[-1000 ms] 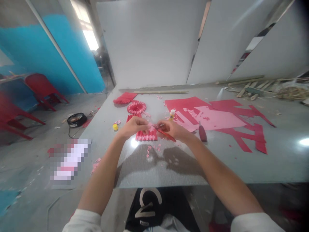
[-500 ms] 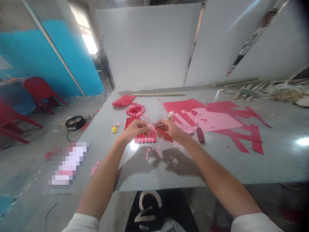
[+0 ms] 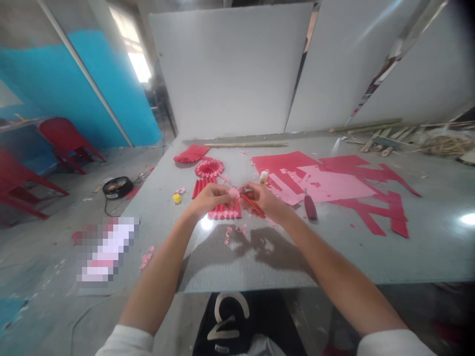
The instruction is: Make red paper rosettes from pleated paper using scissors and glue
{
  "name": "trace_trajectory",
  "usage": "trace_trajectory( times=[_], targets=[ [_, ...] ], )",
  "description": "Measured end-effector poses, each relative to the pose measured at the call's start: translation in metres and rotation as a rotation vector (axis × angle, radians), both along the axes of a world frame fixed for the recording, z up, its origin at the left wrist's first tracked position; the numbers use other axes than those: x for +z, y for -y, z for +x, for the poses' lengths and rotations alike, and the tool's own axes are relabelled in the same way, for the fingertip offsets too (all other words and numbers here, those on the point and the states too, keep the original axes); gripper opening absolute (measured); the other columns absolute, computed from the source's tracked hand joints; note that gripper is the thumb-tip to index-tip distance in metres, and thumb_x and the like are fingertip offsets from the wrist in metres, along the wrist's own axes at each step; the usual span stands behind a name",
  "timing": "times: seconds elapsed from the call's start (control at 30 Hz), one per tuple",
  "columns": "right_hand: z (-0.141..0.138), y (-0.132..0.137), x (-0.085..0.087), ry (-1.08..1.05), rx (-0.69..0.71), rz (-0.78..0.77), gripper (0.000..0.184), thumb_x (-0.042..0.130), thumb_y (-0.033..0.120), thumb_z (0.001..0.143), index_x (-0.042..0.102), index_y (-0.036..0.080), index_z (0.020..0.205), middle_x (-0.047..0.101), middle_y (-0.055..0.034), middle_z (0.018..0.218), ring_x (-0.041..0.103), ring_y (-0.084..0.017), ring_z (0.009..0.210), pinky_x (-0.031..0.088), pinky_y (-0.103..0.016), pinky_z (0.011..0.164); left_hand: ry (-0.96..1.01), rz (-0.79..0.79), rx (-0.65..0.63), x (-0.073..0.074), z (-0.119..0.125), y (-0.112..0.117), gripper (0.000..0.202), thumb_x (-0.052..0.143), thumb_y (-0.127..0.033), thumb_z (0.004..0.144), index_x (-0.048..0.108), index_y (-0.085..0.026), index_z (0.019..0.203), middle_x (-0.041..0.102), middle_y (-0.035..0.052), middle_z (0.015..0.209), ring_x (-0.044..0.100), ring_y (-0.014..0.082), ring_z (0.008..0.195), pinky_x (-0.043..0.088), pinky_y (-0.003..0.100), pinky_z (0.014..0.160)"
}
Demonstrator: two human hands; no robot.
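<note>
The left hand (image 3: pixel 210 198) is pinched narrow on a small, crumpled tuft of pink paper (image 3: pixel 233 193), and the right hand (image 3: pixel 265 200) closes around a slim red tool (image 3: pixel 254 205), its shape partly hidden by the fingers. Compared with the earlier view, the tuft now stands out more clearly and looks rounder above the fingertips, just between the hands. Beneath the left hand lies a crisply pleated red paper fan (image 3: pixel 224 213), with a round pleated rosette (image 3: pixel 210 168) and a folded red paper bundle (image 3: pixel 191 154) beyond it. A small yellow cap (image 3: pixel 177 198) sits to the left, while a white glue bottle (image 3: pixel 263 177) and a dark red bottle (image 3: pixel 310 207) stand near the right hand. Flat pink card (image 3: pixel 334 183) overlaps jagged red paper offcuts (image 3: pixel 371 212) on the smooth grey tabletop (image 3: pixel 426 252), scattered with paper scraps (image 3: pixel 233 230). Red plastic chairs (image 3: pixel 65 138) stand on the floor beyond.
</note>
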State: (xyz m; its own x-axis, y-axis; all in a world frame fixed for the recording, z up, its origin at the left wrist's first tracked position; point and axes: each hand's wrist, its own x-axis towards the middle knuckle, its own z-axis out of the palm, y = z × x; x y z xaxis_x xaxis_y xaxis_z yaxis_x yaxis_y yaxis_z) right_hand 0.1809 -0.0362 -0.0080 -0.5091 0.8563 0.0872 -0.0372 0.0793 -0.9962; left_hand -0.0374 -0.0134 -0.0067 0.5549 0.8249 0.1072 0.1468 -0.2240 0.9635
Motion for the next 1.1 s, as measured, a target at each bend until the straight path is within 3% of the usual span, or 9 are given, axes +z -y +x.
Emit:
trace_trajectory(
  times=[0.43, 1.1],
  targets=[
    [-0.0016, -0.0001, -0.0006, -0.015, -0.003, 0.021, 0.026, 0.073, 0.028, 0.075, 0.052, 0.023, 0.088, 0.051, 0.0091, 0.06, 0.04, -0.008, 0.049, 0.032, -0.025, 0.05, -0.025, -0.005, -0.005, 0.0013, 0.0004, 0.0011, 0.029, 0.072, -0.04, 0.085, 0.075, -0.011, 0.078, 0.071, 0.0072, 0.071, 0.065, 0.0147, 0.064, 0.047, 0.025, 0.062],
    [-0.0006, -0.0047, -0.0064, 0.033, -0.02, 0.023, 0.026, 0.074, 0.033, 0.077, 0.054, 0.023, 0.09, 0.05, 0.008, 0.058, 0.041, -0.008, 0.047, 0.03, -0.023, 0.044, -0.04, 0.056, 0.061, 0.0044, -0.0048, -0.0026, 0.03, 0.072, -0.039, 0.085, 0.071, -0.012, 0.07, 0.07, 0.0061, 0.066, 0.059, 0.0115, 0.06, 0.044, 0.024, 0.059]
  ],
)
